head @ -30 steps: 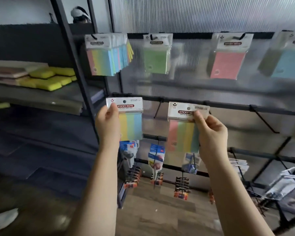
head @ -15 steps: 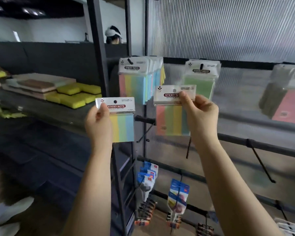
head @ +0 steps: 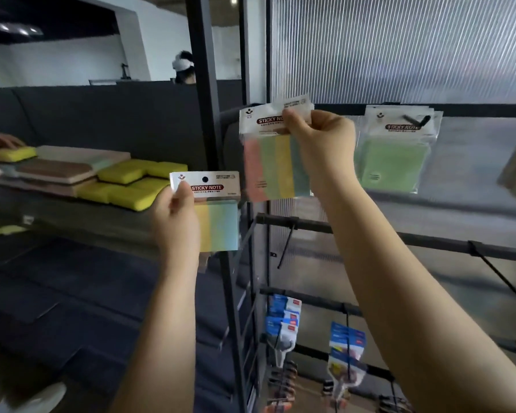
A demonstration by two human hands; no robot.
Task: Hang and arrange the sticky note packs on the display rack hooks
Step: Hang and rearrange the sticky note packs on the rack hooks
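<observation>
My left hand (head: 178, 219) pinches a striped sticky note pack (head: 218, 213) by its white header, held low beside the black rack post (head: 209, 120). My right hand (head: 319, 141) grips a second striped pack (head: 268, 165) by its header, raised to the top row of the rack, in front of the spot where other striped packs hang; those are hidden behind it. To the right, green sticky note packs (head: 393, 156) hang on a black hook (head: 416, 120).
Empty black hooks (head: 286, 245) jut from the middle rail (head: 429, 241). Blue carded items (head: 283, 320) hang lower down. A shelf at left holds yellow sponges (head: 131, 186) and flat pads. A person stands beyond the partition (head: 183, 68).
My right hand lifted its pack up and right to the top hook row. The left hand dropped slightly. The view swung left and upward.
</observation>
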